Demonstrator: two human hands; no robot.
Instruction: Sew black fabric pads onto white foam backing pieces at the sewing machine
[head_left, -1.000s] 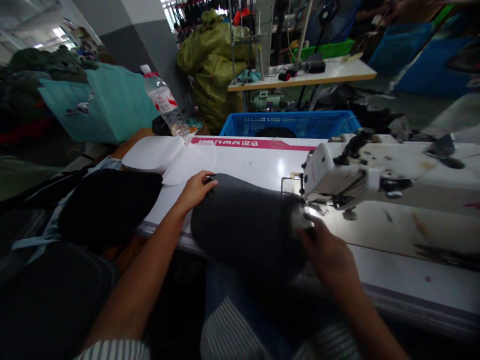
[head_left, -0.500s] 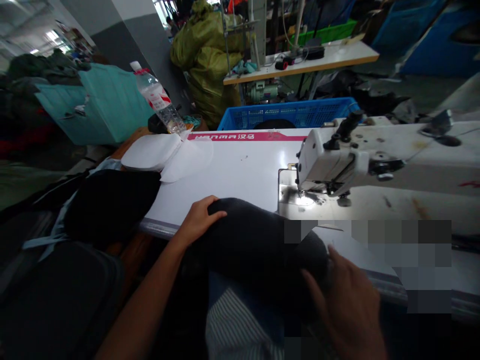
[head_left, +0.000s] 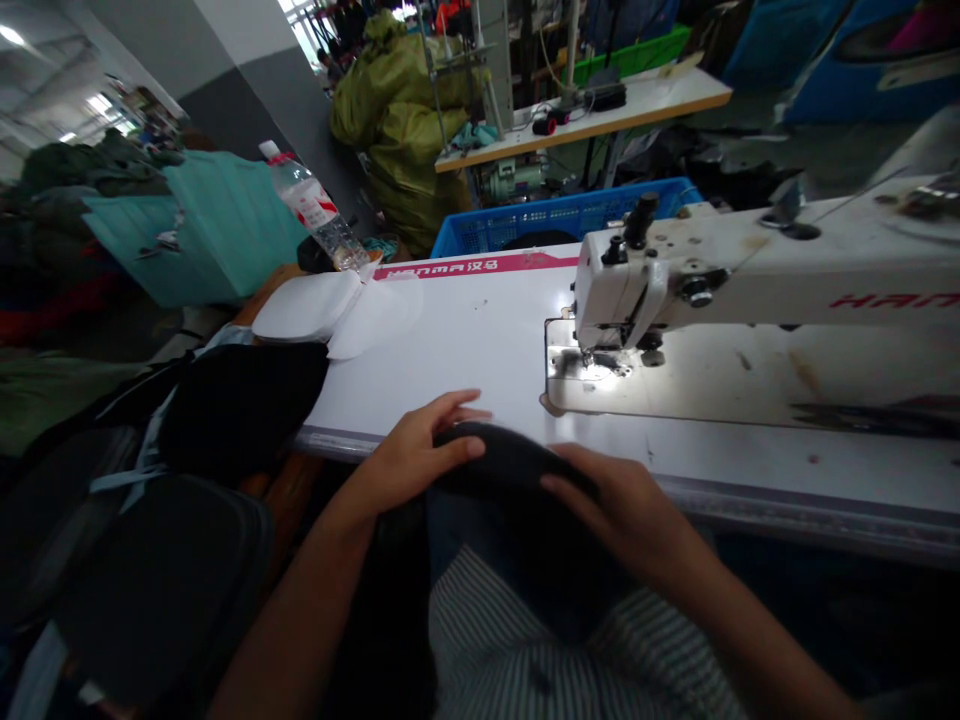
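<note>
A piece of dark mesh fabric (head_left: pixel 510 462) lies bunched at the near edge of the white sewing table (head_left: pixel 465 350), hanging down toward my lap. My left hand (head_left: pixel 420 455) grips its left end, thumb under and fingers over. On its right end my right hand (head_left: pixel 622 505) is closed over the cloth. The white sewing machine (head_left: pixel 712 275) stands to the right, its lit needle area (head_left: pixel 596 365) bare and well beyond the fabric.
White cut pieces (head_left: pixel 311 305) and a plastic water bottle (head_left: pixel 311 210) sit at the table's far left. Dark garments (head_left: pixel 240 400) are heaped at the left edge. A blue crate (head_left: pixel 555 215) stands behind the table, then another workbench (head_left: pixel 585 115) and olive sacks (head_left: pixel 397 100).
The mesh fabric has been pulled from under the needle back to the table's near edge and bunched up. Both hands came toward my lap with it.
</note>
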